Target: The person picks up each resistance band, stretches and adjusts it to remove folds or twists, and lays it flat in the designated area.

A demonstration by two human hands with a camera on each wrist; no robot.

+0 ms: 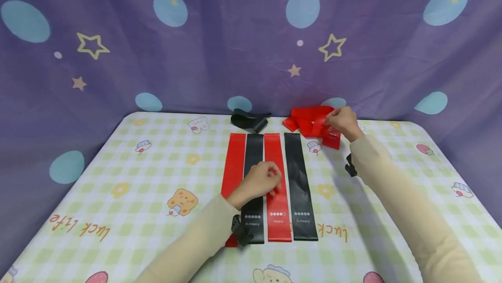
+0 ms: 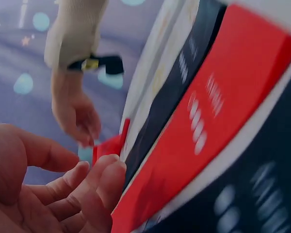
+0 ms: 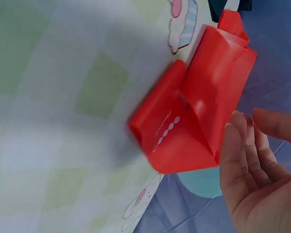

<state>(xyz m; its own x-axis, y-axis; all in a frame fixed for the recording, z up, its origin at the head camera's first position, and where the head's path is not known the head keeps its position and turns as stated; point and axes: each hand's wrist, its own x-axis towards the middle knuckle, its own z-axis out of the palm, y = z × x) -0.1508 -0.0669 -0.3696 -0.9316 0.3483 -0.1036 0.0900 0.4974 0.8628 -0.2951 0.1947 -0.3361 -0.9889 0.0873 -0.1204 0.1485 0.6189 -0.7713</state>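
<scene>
Resting on a checked bench cloth (image 1: 117,165), four flat resistance bands lie side by side: red, black, red, black. The person's left hand (image 1: 262,179) sits at the middle of the row, its loosely curled fingers (image 2: 94,187) pressing on the inner red band (image 1: 276,187), labelled Heavy, without gripping it. To the far right, the right hand (image 1: 343,121) reaches a crumpled pile of red bands (image 1: 310,121); in the right wrist view the fingers (image 3: 242,150) are straight and relaxed, touching the edge of a folded red band (image 3: 194,121) but not yet pinching it. A bunched black band (image 1: 249,120) lies at the far edge, just left of the pile. To go well, the reach probably wants one band pinched alone, lifted clear of its neighbours, and laid parallel to the row.
</scene>
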